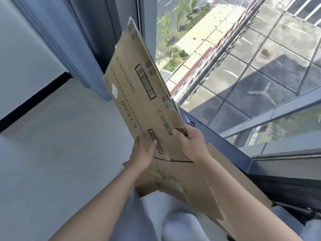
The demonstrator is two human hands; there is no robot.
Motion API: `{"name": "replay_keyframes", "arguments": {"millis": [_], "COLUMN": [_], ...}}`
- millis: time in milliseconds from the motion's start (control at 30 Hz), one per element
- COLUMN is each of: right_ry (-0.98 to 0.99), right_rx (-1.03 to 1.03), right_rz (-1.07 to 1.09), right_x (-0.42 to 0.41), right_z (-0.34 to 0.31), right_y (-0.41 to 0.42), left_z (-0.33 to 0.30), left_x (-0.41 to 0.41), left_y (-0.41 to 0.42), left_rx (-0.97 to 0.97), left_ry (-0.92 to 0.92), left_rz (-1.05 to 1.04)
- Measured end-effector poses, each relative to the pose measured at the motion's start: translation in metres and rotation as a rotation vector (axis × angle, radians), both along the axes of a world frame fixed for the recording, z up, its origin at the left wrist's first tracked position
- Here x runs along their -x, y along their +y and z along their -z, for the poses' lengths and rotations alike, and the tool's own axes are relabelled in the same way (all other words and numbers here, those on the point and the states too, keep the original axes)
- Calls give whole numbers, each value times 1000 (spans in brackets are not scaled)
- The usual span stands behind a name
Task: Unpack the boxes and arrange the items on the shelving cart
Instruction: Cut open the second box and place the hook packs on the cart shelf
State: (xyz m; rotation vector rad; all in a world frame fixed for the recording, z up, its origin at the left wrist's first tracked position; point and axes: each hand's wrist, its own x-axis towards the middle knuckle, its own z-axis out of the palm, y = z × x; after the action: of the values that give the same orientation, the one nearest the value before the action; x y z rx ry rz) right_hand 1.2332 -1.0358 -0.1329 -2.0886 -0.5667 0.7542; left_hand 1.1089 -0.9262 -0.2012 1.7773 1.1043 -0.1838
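**Flattened carton held up at the window**

We record the large floor-to-ceiling glass window point(243, 49) as our landmark; it fills the right and upper part of the view and looks down on paving and trees outside. Left of the window lies a pale grey floor point(60, 136), bounded by a white wall with a black skirting strip point(33, 100). A blue-grey curtain point(83, 40) hangs along the window's left edge.

The flattened brown corrugated cardboard box point(144, 94), printed with barcodes, the word CLEAR and Chinese characters, is held raised and tilted in front of the window's left edge, its top corner overlapping the frame. Its lower flaps point(199, 185), bearing torn tape, extend down toward the person below the window sill.

The right hand point(192, 145) grips the box's lower window-side corner, fingers curled around the edge and thumb on the printed face. The left hand point(142, 152) lies on the printed face, further from the window, thumb on a barcode; whether its fingers wrap behind we cannot tell.
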Motion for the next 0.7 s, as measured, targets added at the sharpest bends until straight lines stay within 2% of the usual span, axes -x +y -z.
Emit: {"name": "replay_keyframes", "arguments": {"millis": [200,300,400,500,633,700], "right_ry": [328,522,715,835,738,734], "right_rx": [-60,-60,-25,184,577,716], "right_rz": [9,57,107,125,198,196], "right_x": [13,15,19,24,22,19], "right_z": [61,124,201,289,404,440], "right_y": [190,269,318,332,306,288], "left_z": [50,94,153,233,334,364], "left_x": [21,30,35,39,39,37], "left_y": [164,231,270,285,274,261], "left_rx": [-156,-169,-197,-163,-14,-14], "left_ry": [113,136,215,317,488,572], "left_rz": [-55,-150,-145,-48,124,249]}}
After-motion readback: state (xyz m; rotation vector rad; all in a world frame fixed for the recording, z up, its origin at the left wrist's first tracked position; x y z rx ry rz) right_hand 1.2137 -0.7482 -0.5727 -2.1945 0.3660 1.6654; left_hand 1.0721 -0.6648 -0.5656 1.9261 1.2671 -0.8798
